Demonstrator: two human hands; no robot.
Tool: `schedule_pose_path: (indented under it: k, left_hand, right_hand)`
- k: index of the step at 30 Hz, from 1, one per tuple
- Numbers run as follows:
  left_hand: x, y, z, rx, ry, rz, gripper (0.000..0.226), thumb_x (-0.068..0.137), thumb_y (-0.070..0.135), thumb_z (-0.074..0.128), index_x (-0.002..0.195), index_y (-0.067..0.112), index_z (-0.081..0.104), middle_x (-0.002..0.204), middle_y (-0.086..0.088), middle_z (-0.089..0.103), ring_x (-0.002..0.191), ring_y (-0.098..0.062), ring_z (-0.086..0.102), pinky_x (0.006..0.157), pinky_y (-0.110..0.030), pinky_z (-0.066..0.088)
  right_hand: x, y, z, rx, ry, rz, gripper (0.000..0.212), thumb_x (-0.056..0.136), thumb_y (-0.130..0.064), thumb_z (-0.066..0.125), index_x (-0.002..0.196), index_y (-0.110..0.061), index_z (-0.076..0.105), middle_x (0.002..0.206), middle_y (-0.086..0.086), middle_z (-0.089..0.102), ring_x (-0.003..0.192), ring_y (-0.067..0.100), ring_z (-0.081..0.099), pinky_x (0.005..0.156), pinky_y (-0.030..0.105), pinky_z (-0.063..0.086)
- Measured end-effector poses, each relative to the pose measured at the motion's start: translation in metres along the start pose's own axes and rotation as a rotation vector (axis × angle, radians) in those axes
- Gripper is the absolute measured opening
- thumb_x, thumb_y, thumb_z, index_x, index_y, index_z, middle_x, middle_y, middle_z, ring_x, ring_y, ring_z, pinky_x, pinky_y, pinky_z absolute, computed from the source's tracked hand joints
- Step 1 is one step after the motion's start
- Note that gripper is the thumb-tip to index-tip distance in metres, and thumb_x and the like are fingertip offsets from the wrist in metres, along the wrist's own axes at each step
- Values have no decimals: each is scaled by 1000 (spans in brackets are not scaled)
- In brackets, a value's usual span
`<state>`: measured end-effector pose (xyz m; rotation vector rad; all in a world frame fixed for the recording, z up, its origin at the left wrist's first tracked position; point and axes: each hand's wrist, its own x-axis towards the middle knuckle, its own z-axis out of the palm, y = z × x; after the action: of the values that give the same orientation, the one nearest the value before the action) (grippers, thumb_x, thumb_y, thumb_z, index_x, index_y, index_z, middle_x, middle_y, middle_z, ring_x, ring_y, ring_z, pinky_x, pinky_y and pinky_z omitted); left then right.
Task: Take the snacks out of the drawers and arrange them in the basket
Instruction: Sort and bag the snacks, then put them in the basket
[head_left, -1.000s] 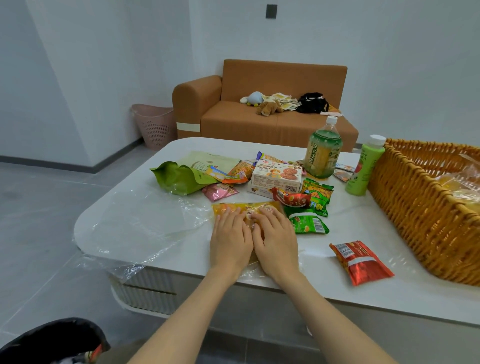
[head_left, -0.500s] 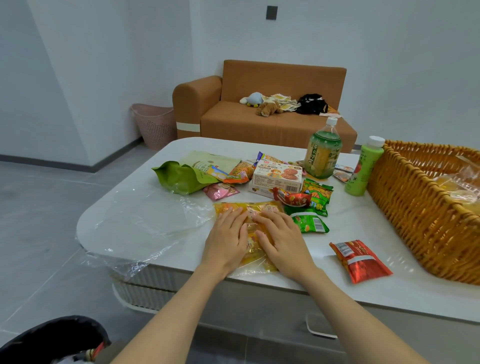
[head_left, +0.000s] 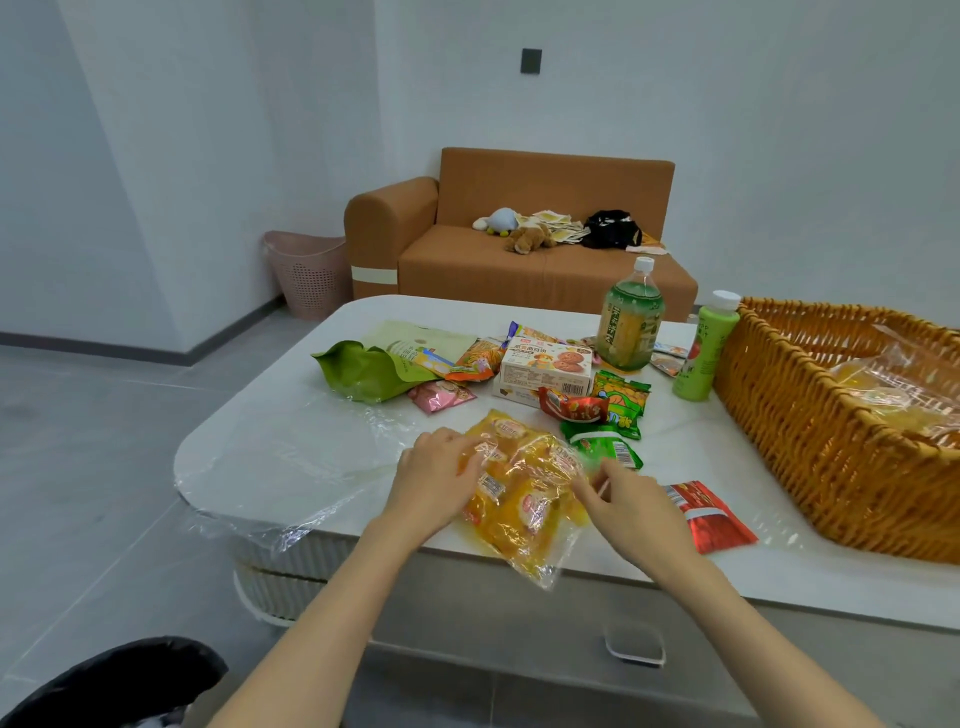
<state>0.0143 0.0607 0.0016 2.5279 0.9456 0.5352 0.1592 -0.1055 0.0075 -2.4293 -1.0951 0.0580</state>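
Two changes show since a second ago. Then both palms lay flat, side by side, on the clear plastic bag of yellow snack packs (head_left: 524, 499); now they have moved apart to its two sides. The left hand (head_left: 436, 483) has its fingers (head_left: 452, 449) curled on the left edge of the bag. The right hand (head_left: 631, 506) seems to pinch the crinkled plastic at the right edge, though motion blur hides the exact grip.

The bag itself has turned and slid toward the person. Its near corner now hangs over the edge of the white tabletop (head_left: 457, 317), while its far end lies just beside the small green packet (head_left: 605, 447).

I judge that the flattening is finished and the lifting begins. The woven wicker basket (head_left: 810, 441) stands at the right, well apart from the bag, and already holds a similar clear bag (head_left: 883, 384). The next move must carry this one over the red foil packet (head_left: 711, 519) and the high rim; the thin plastic may slip.
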Motion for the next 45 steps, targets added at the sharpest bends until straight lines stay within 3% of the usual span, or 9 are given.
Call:
schedule_pose_path:
  k: [3, 7, 16, 19, 25, 32, 36, 39, 45]
  left_hand:
    - [6, -7, 6, -104, -106, -119, 52, 95, 51, 43, 143, 30, 42, 147, -7, 42, 138, -26, 31, 111, -40, 29]
    - [5, -2, 11, -66, -144, -212, 70, 84, 66, 50, 144, 33, 37, 135, -11, 51, 128, -30, 42, 103, -38, 37]
    - [-16, 16, 10, -425, -283, -361, 91, 71, 53, 77, 145, 23, 32, 146, -9, 36, 137, -25, 33, 109, -39, 36]
    - [-23, 19, 9, -609, -229, -404, 90, 70, 43, 82, 144, 21, 34, 142, -2, 44, 125, -20, 48, 96, -29, 45]
    - [-38, 48, -8, -846, -138, -350, 90, 75, 28, 80, 147, 26, 27, 141, -10, 45, 108, -15, 48, 68, -21, 47]
    - [-29, 125, -33, -940, -119, -189, 91, 72, 25, 82, 145, 31, 29, 123, -4, 52, 116, -22, 54, 73, -29, 55]
    - [-4, 183, -47, -935, -161, -59, 73, 85, 21, 71, 144, 30, 29, 134, -6, 54, 116, -22, 57, 84, -31, 54]
    - [20, 225, -50, -859, -183, -7, 77, 91, 27, 64, 152, 22, 18, 144, -6, 45, 125, -24, 51, 101, -43, 46]
    - [65, 294, -25, -738, -215, 86, 59, 96, 23, 56, 148, 18, 29, 143, -9, 45, 125, -23, 48, 93, -36, 46]
  right_hand:
    - [-7, 18, 0, -18, -194, 109, 44, 89, -65, 42, 90, -23, 55, 86, -3, 68, 84, 16, 63, 72, 32, 50]
    - [-15, 17, 8, 112, -267, 174, 62, 88, -62, 49, 125, -12, 53, 118, 7, 64, 106, 20, 59, 88, 31, 47]
    - [-7, 20, 5, 777, -241, 395, 63, 75, -39, 79, 117, -15, 38, 104, 6, 63, 90, 20, 66, 82, 41, 56]
    - [-14, 12, -6, 974, -242, 376, 60, 80, -23, 77, 121, -17, 34, 101, 10, 67, 71, 16, 68, 57, 27, 55]
    - [-31, 15, -52, 1016, -130, 239, 61, 77, -18, 79, 121, -22, 36, 110, 3, 63, 94, 19, 67, 58, 25, 56]
    - [-38, 24, -155, 832, 69, 27, 52, 80, -14, 76, 118, -25, 42, 104, -6, 62, 89, 2, 60, 59, 14, 51]
    - [-31, 37, -215, 742, 255, -18, 54, 78, -14, 78, 122, -19, 46, 103, -9, 60, 88, 1, 60, 60, 15, 52]
    - [-21, 54, -255, 688, 396, -17, 59, 77, -17, 79, 127, -20, 48, 102, -6, 61, 89, 7, 61, 62, 20, 53]
    - [10, 110, -299, 500, 623, 79, 57, 76, -28, 78, 125, -30, 48, 102, -5, 65, 93, 17, 64, 73, 43, 59]
